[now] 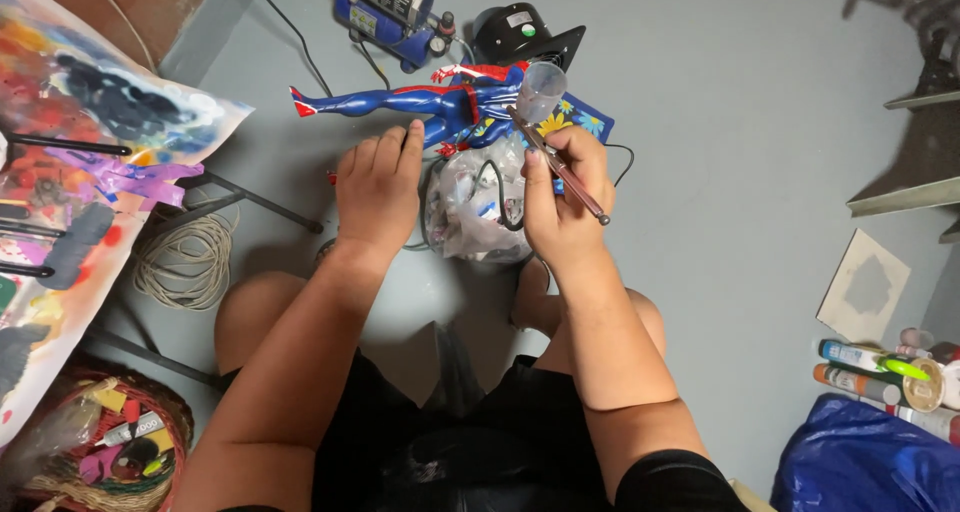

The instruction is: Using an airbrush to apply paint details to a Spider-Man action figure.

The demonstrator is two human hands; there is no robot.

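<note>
At upper centre of the frame, the right hand is clamping an airbrush pen-style, its cup toward the blue and red figure. The left hand is resting with fingers together at the figure's legs; steadying it there would probably keep the spray even.

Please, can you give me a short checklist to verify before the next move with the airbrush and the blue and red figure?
1. Right hand grips the slim brown airbrush like a pen: ok.
2. Clear plastic cup sits upright on the airbrush: ok; whether paint is inside, cannot tell.
3. Left hand steadies the blue and red action figure: cannot tell; the fingers reach its leg, contact unclear.
4. Figure lies within reach on the grey floor: ok.
5. Blue compressor is running: cannot tell.
6. Black hose is free of the clear plastic bag: not ok, it lies over it.
</note>
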